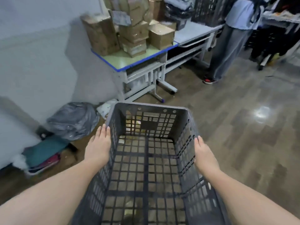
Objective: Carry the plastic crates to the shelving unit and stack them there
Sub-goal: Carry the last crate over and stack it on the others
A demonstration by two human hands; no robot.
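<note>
Empty grey plastic crate (146, 161) at 6 o'clock, held off the floor. Left hand (98, 146) and right hand (204, 155) grasp its long side rims. Step: carrying. Desks (129, 60) with cardboard boxes (129, 30) at 12; a person (233, 38) at 1. Shelving unit not identifiable; next: locate it, keep the crate level.

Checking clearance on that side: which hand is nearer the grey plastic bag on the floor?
Left. The left hand grips the crate wall right beside the grey bag; the right hand is across the crate, on its far wall.
</note>
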